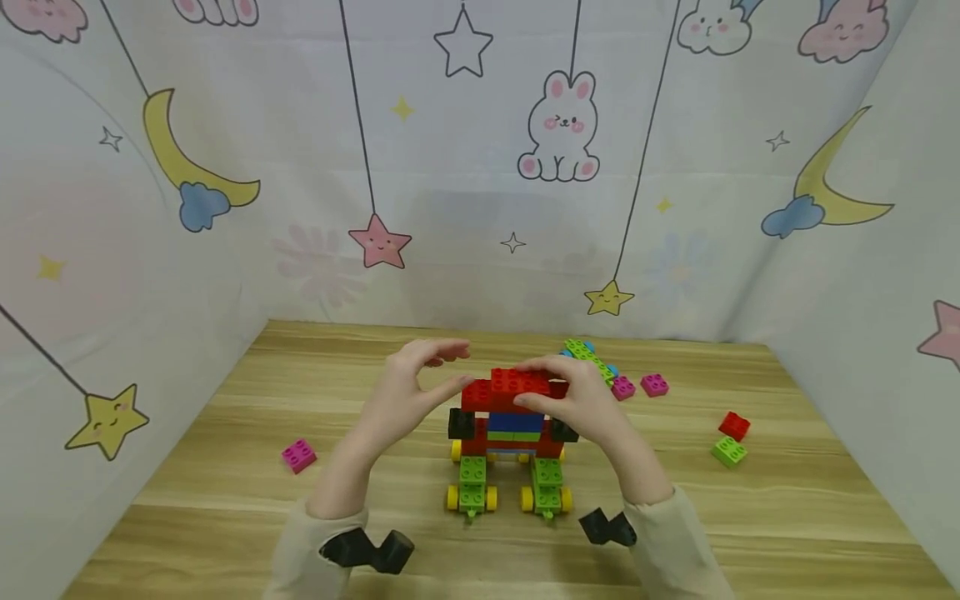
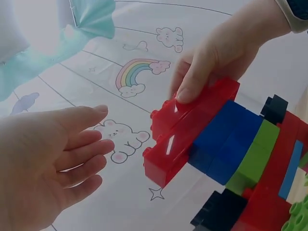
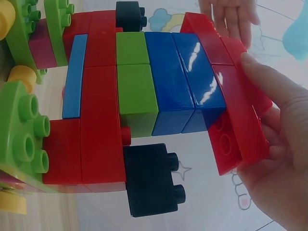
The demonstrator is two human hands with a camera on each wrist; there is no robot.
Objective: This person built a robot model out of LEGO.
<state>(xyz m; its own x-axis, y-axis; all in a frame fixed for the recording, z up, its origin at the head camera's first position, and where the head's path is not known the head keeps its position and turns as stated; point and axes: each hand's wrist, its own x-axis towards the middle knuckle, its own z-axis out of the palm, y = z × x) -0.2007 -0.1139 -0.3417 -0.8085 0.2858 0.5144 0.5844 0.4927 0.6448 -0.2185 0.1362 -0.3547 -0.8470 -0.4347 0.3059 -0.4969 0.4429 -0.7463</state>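
Note:
A toy-brick build stands on the table, with green wheeled bases, black side bricks, green bricks and blue bricks stacked up its middle. Long red bricks form its overhanging top layer, and a red brick sits over them. My right hand pinches this upper red brick, thumb on the near side and fingers behind. To the left, my left hand is held open, its fingers apart from the build in the left wrist view.
Behind the build lies a green wheeled base with blue wheels, near pink bricks. Farther right are a red brick and a green brick. Another pink brick lies at left. Printed cloth walls the table.

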